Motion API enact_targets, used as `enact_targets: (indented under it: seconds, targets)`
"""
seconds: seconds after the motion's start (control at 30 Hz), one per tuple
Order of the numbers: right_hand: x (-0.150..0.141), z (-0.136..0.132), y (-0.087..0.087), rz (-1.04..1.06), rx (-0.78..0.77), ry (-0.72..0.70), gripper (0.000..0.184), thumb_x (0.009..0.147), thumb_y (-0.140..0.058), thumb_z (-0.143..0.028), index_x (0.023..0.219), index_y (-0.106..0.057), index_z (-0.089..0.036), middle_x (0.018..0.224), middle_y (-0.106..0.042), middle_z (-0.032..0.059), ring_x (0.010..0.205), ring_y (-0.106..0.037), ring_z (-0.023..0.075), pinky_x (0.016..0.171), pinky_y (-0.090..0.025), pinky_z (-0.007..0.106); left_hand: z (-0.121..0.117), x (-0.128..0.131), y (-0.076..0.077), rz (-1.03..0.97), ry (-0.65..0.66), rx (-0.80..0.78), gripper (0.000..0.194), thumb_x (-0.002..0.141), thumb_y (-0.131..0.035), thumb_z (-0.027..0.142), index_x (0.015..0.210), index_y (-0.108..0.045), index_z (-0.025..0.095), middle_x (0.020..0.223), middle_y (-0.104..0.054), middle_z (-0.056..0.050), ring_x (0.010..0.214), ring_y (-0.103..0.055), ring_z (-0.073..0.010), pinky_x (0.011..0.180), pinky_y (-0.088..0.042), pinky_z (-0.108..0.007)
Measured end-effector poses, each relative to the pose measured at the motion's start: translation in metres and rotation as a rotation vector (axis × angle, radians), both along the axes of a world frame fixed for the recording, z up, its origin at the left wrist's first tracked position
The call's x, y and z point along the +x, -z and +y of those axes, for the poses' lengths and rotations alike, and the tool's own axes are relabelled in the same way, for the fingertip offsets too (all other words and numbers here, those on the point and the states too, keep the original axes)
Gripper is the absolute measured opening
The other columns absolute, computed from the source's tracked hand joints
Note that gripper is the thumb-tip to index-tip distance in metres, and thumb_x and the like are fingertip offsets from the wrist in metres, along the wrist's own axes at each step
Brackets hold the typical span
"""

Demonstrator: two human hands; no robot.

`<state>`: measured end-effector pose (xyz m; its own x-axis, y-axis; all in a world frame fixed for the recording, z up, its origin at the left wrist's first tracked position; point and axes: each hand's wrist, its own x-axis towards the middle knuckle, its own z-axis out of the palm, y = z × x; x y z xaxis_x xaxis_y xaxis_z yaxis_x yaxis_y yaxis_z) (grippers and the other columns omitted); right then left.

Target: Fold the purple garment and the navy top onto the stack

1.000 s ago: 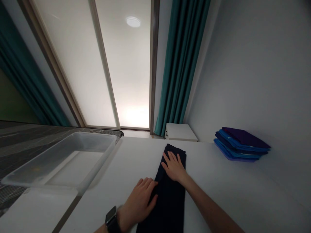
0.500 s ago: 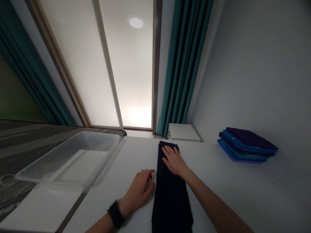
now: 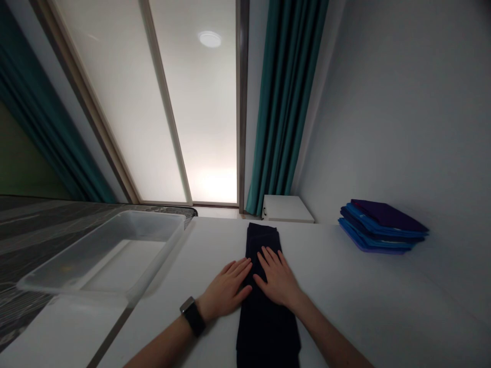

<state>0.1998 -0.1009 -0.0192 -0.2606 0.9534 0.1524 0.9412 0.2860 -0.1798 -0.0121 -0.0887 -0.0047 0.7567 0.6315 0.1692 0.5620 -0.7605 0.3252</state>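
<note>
Folded navy garment (image 3: 268, 332) in the head view lies on the white tabletop (image 3: 207, 245), in the lower centre of the frame, its near end cut off by the bottom edge. Compared with half a second ago, the right hand (image 3: 278, 281) sits lower along the cloth, and the left hand (image 3: 226, 289), then just beside it, now reaches its left edge. A second ago the strip slanted towards the lower left; now its long axis runs almost straight up and down the frame, the far end pointing to upper centre. The right hand rests flat with fingers slightly spread; the left has its fingers straight and close together, thumb apart. A black smartwatch (image 3: 194, 317) circles the left wrist. A translucent plastic tub (image 3: 159, 260) stands at lower left, a stack of folded blue and purple fabrics (image 3: 383, 227) at right.
</note>
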Motion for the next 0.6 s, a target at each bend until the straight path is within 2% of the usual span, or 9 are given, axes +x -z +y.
enact_targets:
  seconds: [0.1,0.2,0.3,0.4,0.5,0.6]
  targets:
    - [0.0,0.0,-0.001,0.022,0.012,0.001,0.066,0.094,-0.038,-0.055,0.147,-0.039,-0.015,0.156,-0.029,0.0111,0.145,-0.022,0.0268,0.118,-0.013,0.05,-0.002,-0.001,0.0,-0.029,-0.01,0.004,0.055,0.098,-0.043,0.04,0.149,-0.033,0.022,0.154,-0.035,-0.009,0.141,-0.034,-0.0244,0.116,-0.028,-0.048]
    - [0.005,-0.001,0.0,0.09,0.047,-0.005,0.057,0.096,-0.037,-0.044,0.145,-0.04,-0.017,0.153,-0.036,0.0094,0.143,-0.028,0.0239,0.118,-0.017,0.049,-0.001,-0.003,-0.002,-0.161,-0.067,-0.052,0.047,0.099,-0.039,0.035,0.144,-0.041,0.022,0.146,-0.048,-0.009,0.134,-0.044,-0.0235,0.113,-0.033,-0.046]
    - [0.014,-0.002,0.002,0.199,0.103,-0.016,0.048,0.096,-0.036,-0.034,0.141,-0.047,-0.019,0.148,-0.045,0.0092,0.14,-0.036,0.0218,0.117,-0.023,0.049,0.002,-0.007,-0.004,-0.376,-0.219,-0.156,0.038,0.099,-0.036,0.032,0.131,-0.053,0.02,0.125,-0.062,-0.011,0.116,-0.057,-0.0228,0.102,-0.045,-0.042]
    - [0.024,-0.005,0.002,0.276,0.147,-0.024,0.043,0.096,-0.037,-0.03,0.132,-0.056,-0.018,0.142,-0.052,0.0103,0.136,-0.042,0.0233,0.116,-0.025,0.051,0.005,-0.009,-0.006,-0.473,-0.316,-0.214,0.029,0.096,-0.04,0.03,0.11,-0.063,0.019,0.105,-0.067,-0.009,0.099,-0.062,-0.0221,0.091,-0.05,-0.039]
    - [0.026,-0.008,-0.003,0.305,0.182,-0.051,0.039,0.095,-0.038,-0.027,0.126,-0.06,-0.018,0.135,-0.058,0.0105,0.131,-0.047,0.0242,0.115,-0.028,0.052,0.004,-0.007,-0.007,-0.414,-0.264,-0.2,0.022,0.094,-0.045,0.028,0.094,-0.065,0.02,0.093,-0.067,-0.006,0.09,-0.061,-0.0213,0.087,-0.048,-0.037]
    - [0.019,-0.013,-0.011,0.302,0.201,-0.118,0.036,0.094,-0.039,-0.023,0.123,-0.061,-0.021,0.126,-0.064,0.0091,0.124,-0.053,0.0234,0.114,-0.03,0.052,0.001,-0.005,-0.008,-0.388,-0.218,-0.2,0.019,0.092,-0.048,0.028,0.093,-0.066,0.021,0.089,-0.067,-0.005,0.089,-0.059,-0.0208,0.086,-0.046,-0.036]
